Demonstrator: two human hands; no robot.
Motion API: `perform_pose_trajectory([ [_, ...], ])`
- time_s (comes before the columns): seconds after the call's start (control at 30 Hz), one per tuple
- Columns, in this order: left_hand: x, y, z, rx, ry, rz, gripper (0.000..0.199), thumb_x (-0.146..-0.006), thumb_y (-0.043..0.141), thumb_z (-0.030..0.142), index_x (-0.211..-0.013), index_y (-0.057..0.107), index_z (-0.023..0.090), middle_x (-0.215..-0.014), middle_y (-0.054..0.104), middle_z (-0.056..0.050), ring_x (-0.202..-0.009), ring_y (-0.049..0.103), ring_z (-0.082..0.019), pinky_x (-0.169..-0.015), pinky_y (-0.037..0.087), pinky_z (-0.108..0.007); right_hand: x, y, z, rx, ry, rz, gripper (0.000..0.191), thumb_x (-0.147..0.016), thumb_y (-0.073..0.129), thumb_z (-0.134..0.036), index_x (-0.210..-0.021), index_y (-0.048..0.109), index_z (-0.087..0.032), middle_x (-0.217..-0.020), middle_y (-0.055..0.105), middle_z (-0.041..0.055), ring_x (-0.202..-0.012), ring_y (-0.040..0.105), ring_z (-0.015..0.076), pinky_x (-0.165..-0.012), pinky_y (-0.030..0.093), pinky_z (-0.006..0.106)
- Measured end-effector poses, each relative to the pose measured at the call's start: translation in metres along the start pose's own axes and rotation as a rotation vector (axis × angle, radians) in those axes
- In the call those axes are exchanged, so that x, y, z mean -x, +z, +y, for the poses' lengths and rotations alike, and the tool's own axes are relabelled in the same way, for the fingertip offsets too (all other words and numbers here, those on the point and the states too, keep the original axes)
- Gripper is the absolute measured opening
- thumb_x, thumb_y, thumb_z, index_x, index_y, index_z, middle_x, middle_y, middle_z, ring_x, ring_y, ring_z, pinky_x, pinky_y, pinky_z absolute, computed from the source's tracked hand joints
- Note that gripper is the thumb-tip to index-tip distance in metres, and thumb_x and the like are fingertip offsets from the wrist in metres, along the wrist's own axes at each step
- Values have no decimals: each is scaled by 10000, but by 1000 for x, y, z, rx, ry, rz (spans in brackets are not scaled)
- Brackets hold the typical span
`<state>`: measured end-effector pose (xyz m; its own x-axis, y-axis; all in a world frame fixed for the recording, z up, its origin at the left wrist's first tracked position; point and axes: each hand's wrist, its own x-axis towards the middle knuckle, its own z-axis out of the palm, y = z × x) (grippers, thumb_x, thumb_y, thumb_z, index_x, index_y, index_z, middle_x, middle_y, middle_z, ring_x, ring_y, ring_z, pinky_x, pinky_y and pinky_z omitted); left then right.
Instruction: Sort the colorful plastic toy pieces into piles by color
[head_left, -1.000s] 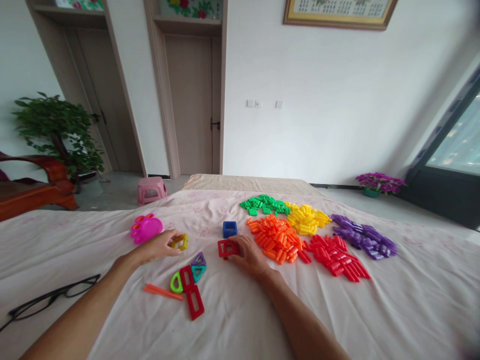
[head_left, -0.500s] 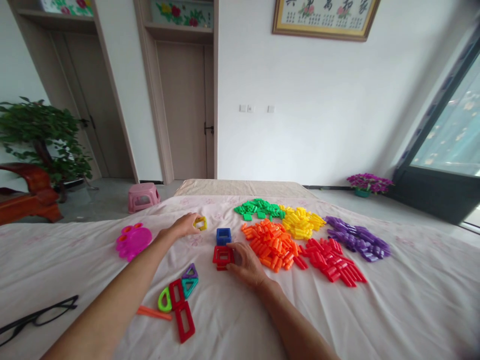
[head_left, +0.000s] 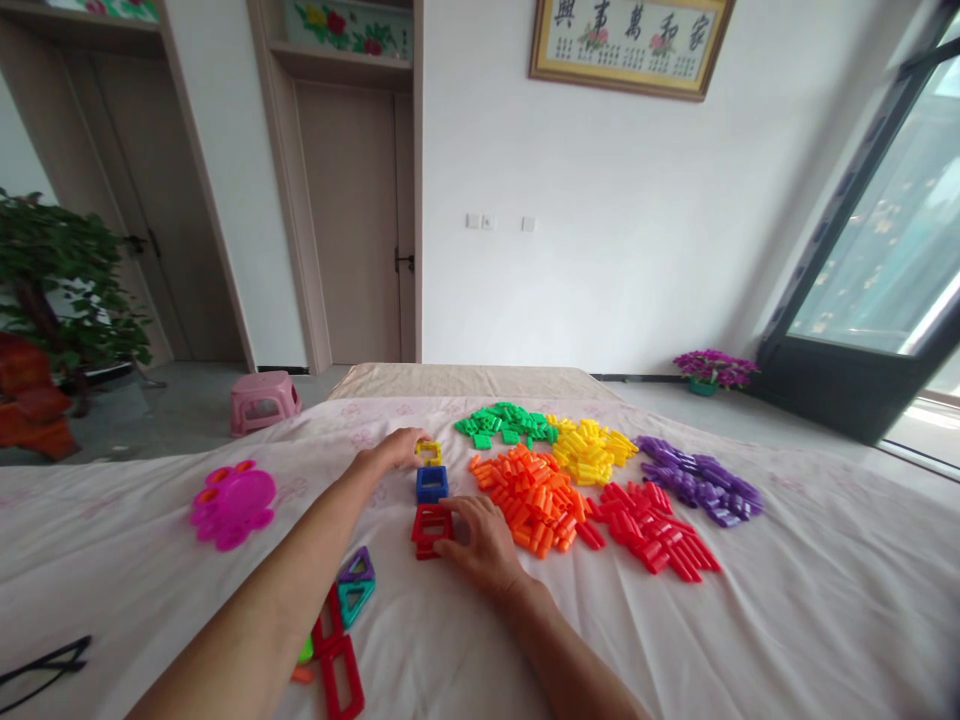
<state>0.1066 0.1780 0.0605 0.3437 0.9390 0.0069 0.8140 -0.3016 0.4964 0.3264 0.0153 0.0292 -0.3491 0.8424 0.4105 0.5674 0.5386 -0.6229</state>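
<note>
My left hand [head_left: 401,450] reaches far out over the cloth, its fingers closed on a yellow square frame tile [head_left: 429,453] just behind a blue square frame block [head_left: 432,485]. Nearer to me, the thumb and fingers of my right hand [head_left: 484,540] grip the right side of a red square frame block [head_left: 431,532]. Yellow, blue and red pieces stand in a rough row. Below my left forearm lie a purple triangle tile [head_left: 358,565], a teal triangle tile [head_left: 355,602] and red rectangle frames [head_left: 343,677], with a green piece partly hidden.
Right of my hands are heaps of orange [head_left: 532,500], green [head_left: 506,425], yellow [head_left: 590,450], red [head_left: 652,530] and purple pieces [head_left: 701,480]. A pink paw-shaped tray [head_left: 236,503] and black glasses [head_left: 46,665] lie to the left. A pink stool [head_left: 264,402] stands beyond the table.
My left hand has carried the yellow tile to the right, bringing it behind the blue block. My right hand stays at the red block. The view has swung slightly right.
</note>
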Motion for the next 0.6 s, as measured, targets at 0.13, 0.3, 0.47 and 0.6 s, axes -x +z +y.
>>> perform_pose_trajectory([
  [0.13,12,2,-3,108,16,-10,440,-814,706,282,-1231,627,167,-1219,666,-96,-1037,656,-230,-881,548,-385,2,2,6,-29,-8,8,525,-718,777,-290,-1227,654,-258,-1168,697,53,-1106,596,294,-963,445,422],
  [0.3,53,-12,-17,216,-32,86,628,-633,702,226,-1256,643,176,-1293,671,-107,-1084,665,-284,-876,543,-346,2,5,9,-46,-34,-33,546,-755,740,-292,-1284,621,-227,-1218,681,80,-1118,601,301,-981,442,445],
  [0.47,128,-30,-30,263,-71,133,465,-690,636,314,-1113,709,136,-1140,743,-114,-1026,679,-262,-913,523,-349,1,3,7,-23,-49,-19,536,-817,691,-366,-1323,598,-218,-1268,651,104,-1181,571,316,-1018,418,478],
  [0.6,188,-29,-28,267,-86,121,394,-749,613,372,-1042,735,138,-1033,767,-101,-952,693,-253,-861,528,-334,1,3,4,47,-58,-11,482,-853,648,-423,-1293,619,-228,-1245,664,91,-1164,583,304,-1035,411,474],
])
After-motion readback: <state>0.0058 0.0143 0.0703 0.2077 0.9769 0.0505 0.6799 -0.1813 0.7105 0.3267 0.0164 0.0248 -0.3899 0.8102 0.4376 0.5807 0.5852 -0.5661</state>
